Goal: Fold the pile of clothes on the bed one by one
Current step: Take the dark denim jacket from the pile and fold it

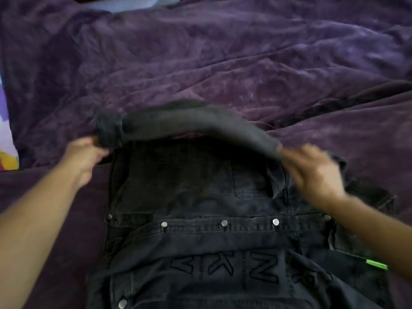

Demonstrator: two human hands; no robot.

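Note:
A black denim garment with metal snap buttons and stitched letters lies spread on the purple bed cover in front of me. Its far end is lifted into a blurred, arched fold above the rest of the fabric. My left hand grips the left end of that fold. My right hand grips the right end, near a loose flap of denim. Both hands are blurred with motion.
The rumpled purple cover fills the view beyond and beside the garment. A brightly coloured cloth or pillow shows at the left edge. A small green tag sticks out at the garment's right side.

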